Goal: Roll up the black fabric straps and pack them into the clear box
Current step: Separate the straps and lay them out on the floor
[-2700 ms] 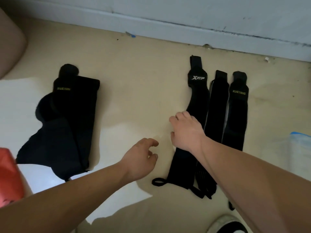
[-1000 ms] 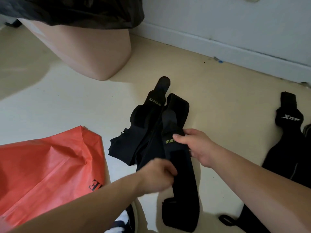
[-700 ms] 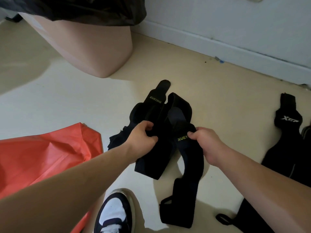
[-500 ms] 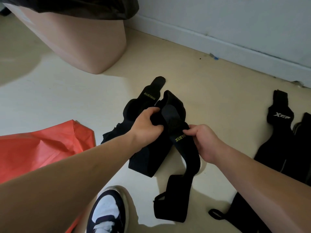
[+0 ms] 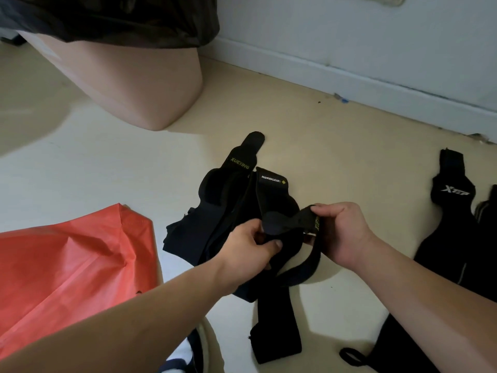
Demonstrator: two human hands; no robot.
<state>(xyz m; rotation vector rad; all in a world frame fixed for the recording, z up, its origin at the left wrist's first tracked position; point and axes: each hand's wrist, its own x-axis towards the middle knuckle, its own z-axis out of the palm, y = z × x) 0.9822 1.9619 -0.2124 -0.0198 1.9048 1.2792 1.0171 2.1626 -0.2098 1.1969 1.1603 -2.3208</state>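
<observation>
One black fabric strap [image 5: 277, 313] is lifted at its top end above the floor, and its long tail trails down to the floor near me. My left hand [image 5: 250, 249] pinches its rounded tip. My right hand [image 5: 341, 232] grips the strap at its yellow-lettered label, a short way from the left hand. Beneath my hands a pile of black straps [image 5: 231, 200] lies on the floor. More black straps [image 5: 454, 230] lie flat at the right edge, one marked XTEP. The clear box is not in view.
A red plastic bag [image 5: 70, 267] lies at the left. A pink bin [image 5: 139, 76] with a black liner stands at the back left. The white baseboard [image 5: 376, 84] runs along the far wall. My shoe [image 5: 185, 356] shows at the bottom edge.
Both hands went from the right-hand straps to the left pile and lifted one strap. My left hand has shifted from the pile to the strap's tip, and the strap's top end now lies sideways between my hands.
</observation>
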